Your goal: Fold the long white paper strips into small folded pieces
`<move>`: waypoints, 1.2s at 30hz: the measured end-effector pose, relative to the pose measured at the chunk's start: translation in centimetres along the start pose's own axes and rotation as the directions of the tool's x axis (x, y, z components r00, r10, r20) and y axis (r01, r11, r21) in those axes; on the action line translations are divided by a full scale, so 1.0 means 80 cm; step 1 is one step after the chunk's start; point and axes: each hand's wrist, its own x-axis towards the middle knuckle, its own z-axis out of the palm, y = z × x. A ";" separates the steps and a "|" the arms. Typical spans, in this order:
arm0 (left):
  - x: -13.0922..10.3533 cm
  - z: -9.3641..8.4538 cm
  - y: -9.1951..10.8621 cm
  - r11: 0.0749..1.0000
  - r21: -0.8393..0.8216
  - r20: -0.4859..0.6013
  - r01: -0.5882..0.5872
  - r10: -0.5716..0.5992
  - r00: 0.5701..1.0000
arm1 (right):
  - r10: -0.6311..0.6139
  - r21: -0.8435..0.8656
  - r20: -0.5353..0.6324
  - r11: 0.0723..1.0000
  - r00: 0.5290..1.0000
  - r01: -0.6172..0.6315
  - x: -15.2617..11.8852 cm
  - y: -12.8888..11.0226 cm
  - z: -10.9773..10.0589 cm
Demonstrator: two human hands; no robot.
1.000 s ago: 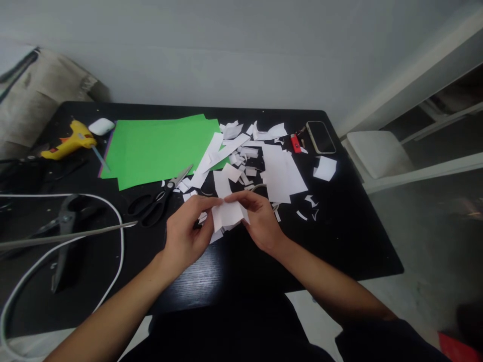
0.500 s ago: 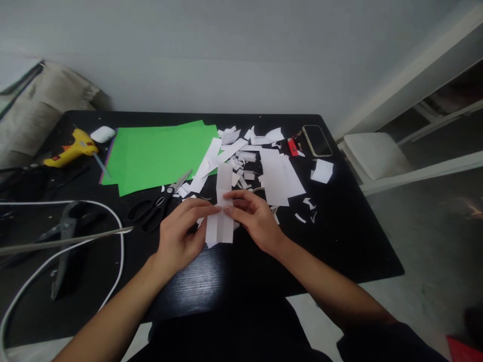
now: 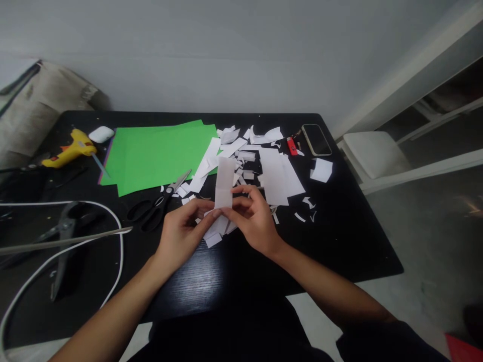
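A creased white paper strip stands between my two hands, above a heap of cut paper scraps. My left hand pinches its lower left edge between thumb and fingers. From the other side my right hand grips the lower right edge, its thumb close to the left thumb and its index finger extended past the strip's side. Fingers hide part of the strip's lower end. Black-handled scissors lie with blades apart, just left of the left hand. White paper sheets rest beyond the right hand.
Green sheets cover the back left of the black table. A yellow glue gun, a white case and a looping white cable are at left. A red lighter and a phone lie at back right.
The strip's lower part, which lay flat below my fingers, is now folded or tucked out of sight. Both thumbs have come together at its lower edge, and its upper part is raised.
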 end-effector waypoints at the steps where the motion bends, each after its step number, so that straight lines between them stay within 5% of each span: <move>1: -0.001 0.000 -0.001 1.000 -0.003 -0.007 0.007 -0.007 1.000 | -0.001 0.012 -0.003 1.000 1.000 0.001 0.001 0.000 0.000; 8: -0.003 -0.001 -0.003 0.996 -0.039 -0.059 0.084 -0.086 0.995 | 0.033 0.047 -0.010 0.998 0.999 -0.033 0.000 0.000 0.000; 16: 0.004 -0.006 0.011 0.984 -0.118 0.010 0.135 -0.134 0.991 | -0.041 0.078 -0.066 0.996 0.997 0.046 -0.002 -0.002 0.002; 26: -0.008 -0.002 -0.003 0.974 0.138 0.004 -0.177 0.178 0.984 | 0.069 0.141 -0.027 0.988 0.997 -0.065 -0.001 -0.003 0.003; 36: -0.009 0.000 0.003 0.963 0.174 -0.042 -0.206 0.216 0.975 | 0.059 0.167 -0.061 0.985 0.996 -0.048 -0.004 -0.006 0.003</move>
